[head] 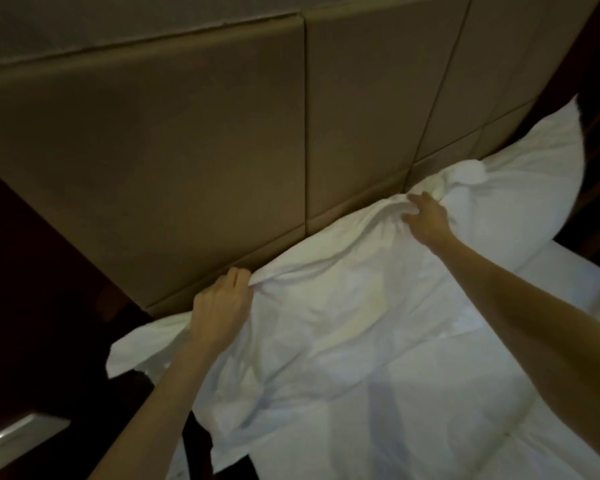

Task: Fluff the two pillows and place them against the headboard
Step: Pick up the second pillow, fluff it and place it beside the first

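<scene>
A white pillow point(329, 299) lies crumpled along the foot of the tan padded headboard point(187, 140). My left hand point(222, 306) grips its left top corner, fingers closed on the fabric. Over at its right top edge, my right hand point(426, 220) pinches the cloth. A second white pillow point(520, 188) leans against the headboard further right, touching the first one.
A white quilted bed cover point(430, 410) spreads below the pillows. Dark wood panelling point(32, 271) runs left of the headboard, with a pale ledge point(18, 434) at the lower left. Dark furniture stands at the far right edge.
</scene>
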`<state>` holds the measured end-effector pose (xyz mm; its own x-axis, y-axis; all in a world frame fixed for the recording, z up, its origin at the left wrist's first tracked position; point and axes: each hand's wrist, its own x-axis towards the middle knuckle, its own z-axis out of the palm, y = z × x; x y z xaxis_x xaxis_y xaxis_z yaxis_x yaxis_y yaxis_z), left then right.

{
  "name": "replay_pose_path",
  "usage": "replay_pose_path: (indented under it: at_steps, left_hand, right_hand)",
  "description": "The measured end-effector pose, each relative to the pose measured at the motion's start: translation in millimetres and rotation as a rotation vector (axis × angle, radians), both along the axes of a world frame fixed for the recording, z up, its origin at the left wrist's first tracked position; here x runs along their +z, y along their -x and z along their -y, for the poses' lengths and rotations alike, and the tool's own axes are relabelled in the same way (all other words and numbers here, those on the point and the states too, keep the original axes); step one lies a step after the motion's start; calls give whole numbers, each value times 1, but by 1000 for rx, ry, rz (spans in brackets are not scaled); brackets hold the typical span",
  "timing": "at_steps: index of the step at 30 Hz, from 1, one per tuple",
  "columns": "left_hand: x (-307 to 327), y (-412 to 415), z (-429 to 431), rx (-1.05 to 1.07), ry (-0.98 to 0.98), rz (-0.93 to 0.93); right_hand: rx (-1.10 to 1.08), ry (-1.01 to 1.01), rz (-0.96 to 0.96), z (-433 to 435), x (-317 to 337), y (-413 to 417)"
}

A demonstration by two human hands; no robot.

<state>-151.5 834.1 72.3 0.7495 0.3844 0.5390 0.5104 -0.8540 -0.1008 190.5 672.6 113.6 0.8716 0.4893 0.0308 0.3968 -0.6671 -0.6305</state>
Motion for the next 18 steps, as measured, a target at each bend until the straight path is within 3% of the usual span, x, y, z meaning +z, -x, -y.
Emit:
replay_pose_path:
  at_steps: [3,5,18]
  left_hand:
    - [-31,17,1,-54,-19,-109]
    - [-46,28,4,-32,27,-158]
    - [-35,52,10,75,185,-407]
  right_hand:
    - [197,345,31,23,-31,0]
    - [267,452,46,35,-46,3]
    - [314,544,-21,9,-49,-17]
